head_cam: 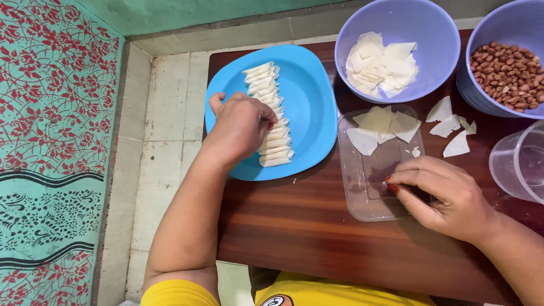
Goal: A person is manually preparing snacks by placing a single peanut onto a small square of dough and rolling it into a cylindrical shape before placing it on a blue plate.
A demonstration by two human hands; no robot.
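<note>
A blue plate [309,107] holds a long row of small rolled pastry pieces [271,116]. My left hand [241,124] rests on the plate with its fingers closed against the middle of that row; I cannot tell whether it grips a roll. My right hand [447,192] lies on a clear plastic lid [368,198], fingertips pinched together on its surface, with nothing visible between them. At the lid's far end lie a few triangular pastry sheets [379,124].
A lilac bowl [430,34] of cut pastry sheets and another lilac bowl [481,93] of peanuts [507,73] stand at the back. Loose sheet scraps [450,127] lie between them. A clear cup [518,161] is at the right. The wooden table [300,226] stands on floor tiles.
</note>
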